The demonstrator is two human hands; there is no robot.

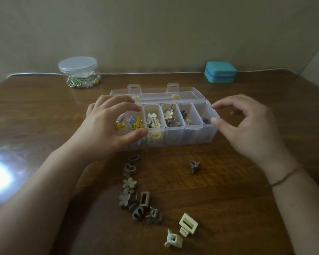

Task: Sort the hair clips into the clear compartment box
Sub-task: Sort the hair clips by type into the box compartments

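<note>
Several hair clips point(136, 196) remain unsorted on the table point(228, 199) while the part-filled compartment box point(191, 134) is spanned by the left hand point(107, 124) and approached by the right hand point(247, 126), fingers loosely curled, nothing held.

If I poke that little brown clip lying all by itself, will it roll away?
Probably not far. The lone brown clip has prongs sticking out, so it would likely wobble or tip rather than roll. It looks small and plastic, so probably light and stiff, and could skid on the shiny wooden table.
</note>
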